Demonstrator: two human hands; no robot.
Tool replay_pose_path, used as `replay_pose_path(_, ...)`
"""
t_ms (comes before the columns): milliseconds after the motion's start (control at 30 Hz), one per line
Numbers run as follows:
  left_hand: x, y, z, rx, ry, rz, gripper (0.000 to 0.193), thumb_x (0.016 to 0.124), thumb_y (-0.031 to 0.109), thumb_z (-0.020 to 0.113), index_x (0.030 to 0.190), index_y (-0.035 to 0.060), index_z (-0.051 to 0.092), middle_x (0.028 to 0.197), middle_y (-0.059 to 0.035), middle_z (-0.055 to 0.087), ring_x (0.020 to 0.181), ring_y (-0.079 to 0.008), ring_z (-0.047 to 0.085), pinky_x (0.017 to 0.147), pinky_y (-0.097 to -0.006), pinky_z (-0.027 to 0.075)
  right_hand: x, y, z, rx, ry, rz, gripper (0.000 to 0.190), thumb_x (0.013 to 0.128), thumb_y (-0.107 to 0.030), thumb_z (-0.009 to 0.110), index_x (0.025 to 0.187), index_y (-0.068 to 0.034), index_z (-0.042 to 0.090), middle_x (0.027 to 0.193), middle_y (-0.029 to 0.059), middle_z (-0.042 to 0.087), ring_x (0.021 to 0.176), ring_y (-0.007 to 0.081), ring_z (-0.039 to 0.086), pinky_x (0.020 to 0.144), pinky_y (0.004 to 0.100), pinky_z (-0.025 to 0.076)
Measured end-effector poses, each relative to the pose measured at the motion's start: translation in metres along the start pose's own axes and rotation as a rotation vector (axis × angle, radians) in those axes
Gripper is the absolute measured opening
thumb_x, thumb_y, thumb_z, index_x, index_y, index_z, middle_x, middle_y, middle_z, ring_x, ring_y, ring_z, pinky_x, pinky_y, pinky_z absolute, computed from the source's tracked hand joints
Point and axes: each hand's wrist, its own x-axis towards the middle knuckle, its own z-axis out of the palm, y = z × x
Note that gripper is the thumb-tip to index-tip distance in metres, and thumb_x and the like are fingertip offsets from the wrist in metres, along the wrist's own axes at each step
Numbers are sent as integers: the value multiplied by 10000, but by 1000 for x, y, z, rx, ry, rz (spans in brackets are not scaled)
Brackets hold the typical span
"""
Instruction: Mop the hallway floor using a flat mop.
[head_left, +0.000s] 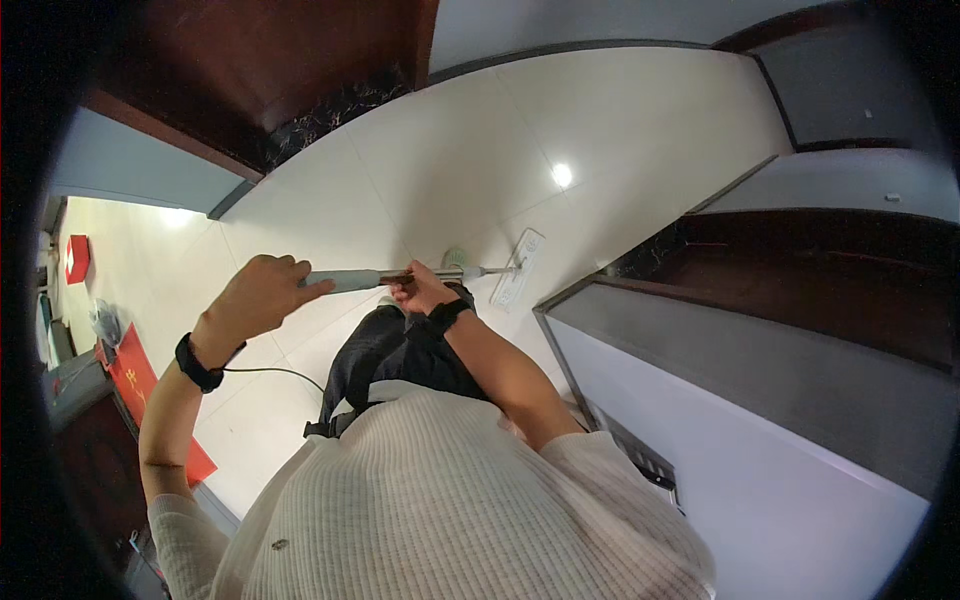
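A flat mop with a white head (518, 268) rests on the pale tiled floor (465, 165), right of centre. Its grey and metal handle (349, 280) runs leftward across the view, in front of my body. My left hand (266, 296) is closed around the grey grip at the handle's far end. Farther along the pole, nearer the mop head, my right hand (424, 289) grips it just above my dark trousers. Both wrists wear black bands, and a thin cable hangs from the left one. A pale green shoe (454, 257) shows beyond the pole.
A dark wooden door (300, 52) stands at the upper left, another doorway (825, 277) at the right. A low wall corner (544, 307) juts out right of the mop head. Left lie a red mat (139, 375), a plastic bag (106, 322) and a red box (77, 259).
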Motion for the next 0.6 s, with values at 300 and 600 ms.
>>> replay_pose_path(300, 20, 8, -7, 48, 29, 47, 317, 671, 87, 564, 985, 123, 533, 703, -36, 488, 666, -162, 516, 547, -261, 433, -20, -10, -7, 80, 9, -83, 186, 764, -217, 473, 651, -84, 406, 574, 76, 424, 489, 163, 414, 423, 266, 330)
replay_pose_path(600, 0, 21, -10, -683, -94, -434, 468, 661, 165, 646, 1090, 54, 495, 765, -119, 575, 640, -206, 578, 555, -296, 461, -5, -5, -9, -9, 111, 108, 154, 792, -104, 455, 851, 37, 434, 807, 133, 511, 675, 233, 507, 633, 349, 458)
